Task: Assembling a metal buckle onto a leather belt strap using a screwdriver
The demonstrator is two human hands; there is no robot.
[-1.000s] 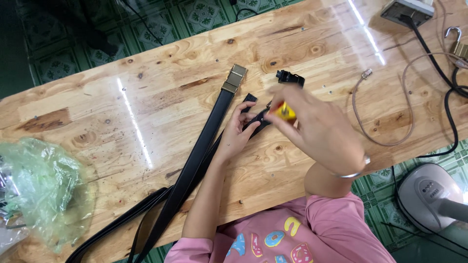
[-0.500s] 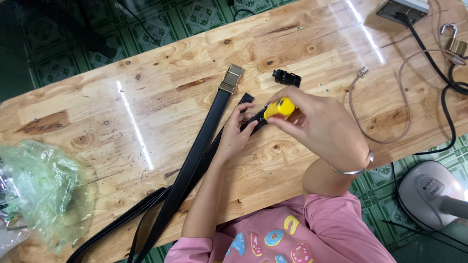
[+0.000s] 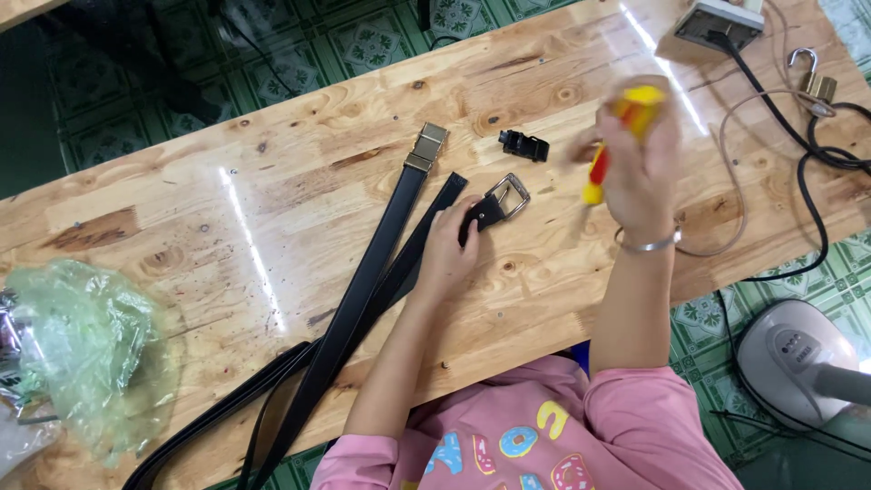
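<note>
Your left hand pins the black belt end by its silver buckle on the bench; your right hand (blurred) grips a yellow-and-red screwdriver.

One package noted: a crumpled bag of thin, translucent green plastic film, lying at the left end of the table, close to the near edge. Its shape is irregular and puffed, with creased folds across the top. Its contents cannot be made out through the film. At its left side, partly cut off by the picture's edge, lies a further piece of clear, greyish wrapping with something dark and metallic inside; details are too blurred to tell. No labels, signs or screens are visible anywhere on the table.
</note>
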